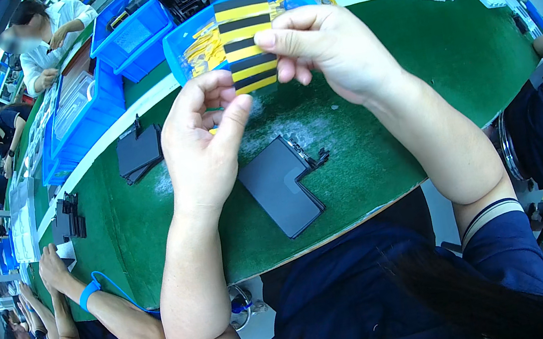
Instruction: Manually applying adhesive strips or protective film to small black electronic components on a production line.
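Far left of the blue tray [174,65], a person in white [57,26] sits at a bench. Nearer the wearer on that side, a co-worker's hand [55,268], its wrist banded in blue, is just beside a white piece [67,255]. A black stack [66,221] lies beyond that hand, well left of the tray. Blue bins [85,137] stand on the tray's left, and dark panels [136,154] lie below its left end.

The left hand [207,137] is raised in front of the tray's left part, fingers curled, thumb toward them. The fingertips meet the lower left corner of the striped sheet [247,50]; whether they pinch it, one cannot tell. A bit of yellow shows at this hand, too small to identify.

Yellow strips [203,48] lie in the tray. The sheet, banded black and yellow, is held up before the tray's middle, hiding part of it. On the green table [380,146], an L-shaped panel [278,189] lies between tray and wearer. The right hand [331,48], before the tray's right end, has thumb and forefinger clamped on the sheet's right edge. Far right of the tray, a person in dark blue [542,122] is partly visible.
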